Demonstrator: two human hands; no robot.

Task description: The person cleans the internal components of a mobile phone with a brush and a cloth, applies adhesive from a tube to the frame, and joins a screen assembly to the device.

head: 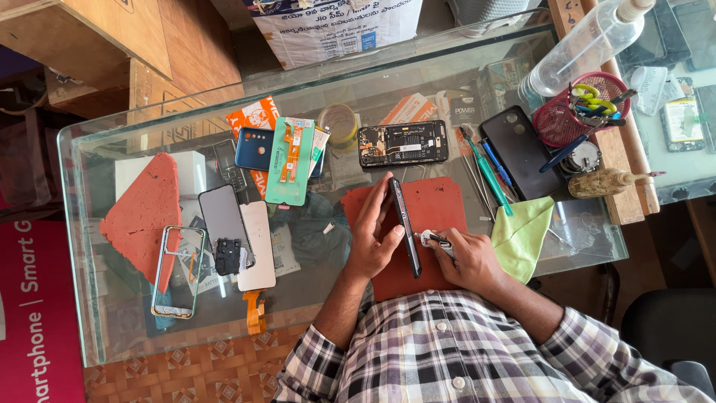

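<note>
Phone is held on its edge by the left hand over a red mat, while a small tool is gripped by the right hand.

Phone stands on edge above the red mat, so its screen face cannot be seen; the tip of the small tool in the right hand is too small to identify, and whether it touches the phone cannot be told. Right-hand fingers curl under, hidden just right of the phone; the mat's near edge is covered by both hands and the checked shirt. Well right of the phone, the clear spray bottle is cut off by the top edge.
</note>
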